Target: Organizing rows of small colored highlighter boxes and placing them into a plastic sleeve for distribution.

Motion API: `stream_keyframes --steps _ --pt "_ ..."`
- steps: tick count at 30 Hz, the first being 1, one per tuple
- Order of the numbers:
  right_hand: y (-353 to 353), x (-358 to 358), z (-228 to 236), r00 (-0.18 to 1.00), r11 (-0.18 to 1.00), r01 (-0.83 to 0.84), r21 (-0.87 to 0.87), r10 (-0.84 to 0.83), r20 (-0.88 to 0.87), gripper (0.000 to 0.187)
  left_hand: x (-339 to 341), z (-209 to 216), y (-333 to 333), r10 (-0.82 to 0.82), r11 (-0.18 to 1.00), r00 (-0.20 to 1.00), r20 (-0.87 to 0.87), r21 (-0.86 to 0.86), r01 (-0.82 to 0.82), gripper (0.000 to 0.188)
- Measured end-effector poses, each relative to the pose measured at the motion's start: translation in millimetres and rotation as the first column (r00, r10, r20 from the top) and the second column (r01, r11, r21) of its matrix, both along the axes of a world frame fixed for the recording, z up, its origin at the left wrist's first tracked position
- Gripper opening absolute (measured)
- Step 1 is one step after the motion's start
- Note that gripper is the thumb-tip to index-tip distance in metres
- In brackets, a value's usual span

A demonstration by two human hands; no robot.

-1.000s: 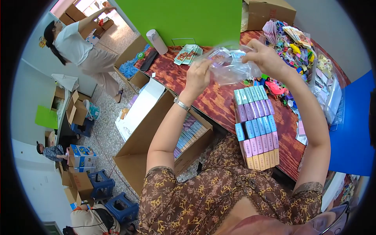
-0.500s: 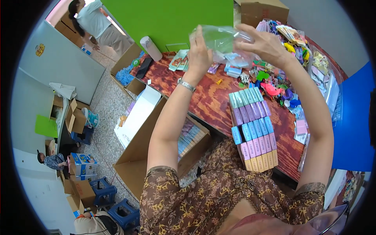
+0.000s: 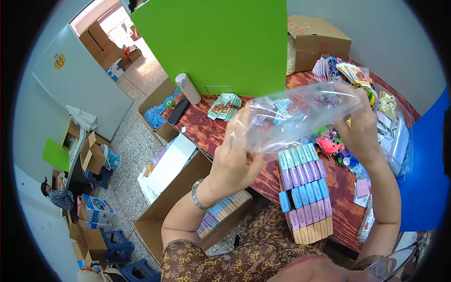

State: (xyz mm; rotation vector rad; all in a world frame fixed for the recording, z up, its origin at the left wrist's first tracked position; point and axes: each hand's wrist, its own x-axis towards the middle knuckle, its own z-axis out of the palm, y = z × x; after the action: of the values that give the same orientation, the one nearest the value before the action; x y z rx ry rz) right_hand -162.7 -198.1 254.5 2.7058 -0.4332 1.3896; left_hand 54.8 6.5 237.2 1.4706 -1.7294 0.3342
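A clear plastic bag (image 3: 293, 124) is stretched sideways between my two hands, its mouth spread wide. My left hand (image 3: 237, 157), with a metal watch on the wrist, grips the bag's left end with fingers closed. At the other end, my right hand (image 3: 359, 124) pinches the film, fingers partly behind it. Just below the bag stands a block of small flat boxes (image 3: 305, 195) in rows of green, purple, blue, pink and yellow, at the table's near edge. Several small printed packets (image 3: 225, 107) lie beyond my left hand.
The red-brown table (image 3: 263, 181) carries a heap of colourful small toys (image 3: 331, 145) at right. A pale bottle (image 3: 188, 88) and a dark flat case (image 3: 178, 111) sit far left. An open carton of boxes (image 3: 225, 211) stands left of me. A green panel (image 3: 211, 42) rises behind.
Both hands have come lower and nearer, and the bag, earlier bunched up, is now spread out between them. The person walking at the far doorway has gone from view.
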Motion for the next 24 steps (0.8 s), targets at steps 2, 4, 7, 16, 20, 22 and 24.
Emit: stream_keyframes --steps 2,4,7,16,20,22,24 --pt "23 -3 18 0.995 0.993 -0.015 0.121 0.027 -0.098 0.043 0 -1 9 -0.007 1.000 1.000 -0.009 0.010 0.007 0.085" --pt "30 -14 24 0.986 0.990 -0.014 0.140 0.037 -0.165 0.046 -1 -5 23 0.013 0.981 0.920 -0.392 0.184 0.065 0.086" --pt "33 -17 32 0.961 0.966 -0.179 0.187 0.212 -0.176 0.049 -7 -2 31 0.074 0.976 0.810 -0.582 0.210 0.061 0.086" --pt "18 -1 29 0.855 0.947 -0.244 0.207 0.311 -0.415 0.035 9 -5 27 0.081 0.952 0.857 -0.509 0.295 0.086 0.083" --pt "-38 40 -2 0.861 0.989 0.059 0.134 0.017 -0.508 0.046 30 -17 -38 0.020 0.999 0.981 -0.191 0.047 -0.011 0.081" --pt "-63 52 7 0.974 0.991 0.036 -0.131 -0.064 -0.216 0.042 49 -5 -67 0.159 0.948 0.954 0.256 -0.310 -0.075 0.081" --pt "-52 55 27 0.976 0.977 0.092 -0.193 -0.127 -0.176 0.046 41 1 -66 0.281 0.902 0.892 0.353 -0.414 -0.120 0.056"
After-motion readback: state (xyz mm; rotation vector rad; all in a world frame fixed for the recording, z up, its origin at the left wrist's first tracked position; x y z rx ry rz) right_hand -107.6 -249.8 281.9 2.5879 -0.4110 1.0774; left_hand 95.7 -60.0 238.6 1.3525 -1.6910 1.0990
